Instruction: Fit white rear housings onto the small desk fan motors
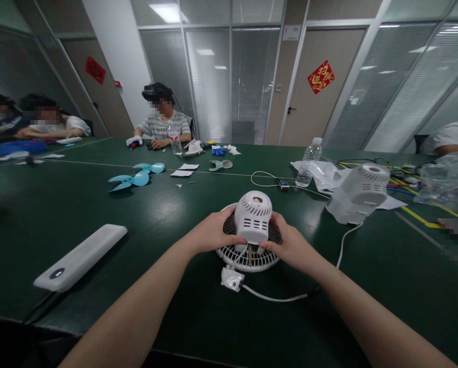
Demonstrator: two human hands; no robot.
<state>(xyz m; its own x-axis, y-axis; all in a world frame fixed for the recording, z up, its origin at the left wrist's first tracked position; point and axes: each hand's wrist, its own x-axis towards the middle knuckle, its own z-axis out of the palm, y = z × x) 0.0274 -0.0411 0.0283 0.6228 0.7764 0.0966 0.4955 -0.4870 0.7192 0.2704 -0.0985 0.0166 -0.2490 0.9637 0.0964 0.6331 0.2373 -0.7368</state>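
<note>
A white fan head (253,214) with a vented motor housing lies grille down on the green table in front of me. Its round white grille (257,263) spreads out beneath the housing. From the left, my left hand (217,232) grips the fan, its thumb pressed at the housing's lower edge. My right hand (288,244) grips the opposite side in the same way. The fingertips of both hands are partly hidden behind the housing. Close below the grille lies a small white plug-like piece (232,279), with a white cord (275,298) running right from it.
A long white device (81,255) lies at the left. Blue fan blades (131,179) rest beyond it. At the right stand another white fan housing (363,191) and a water bottle (309,161), near tangled wires and clear plastic (449,179). A person (162,117) sits across the table (198,327).
</note>
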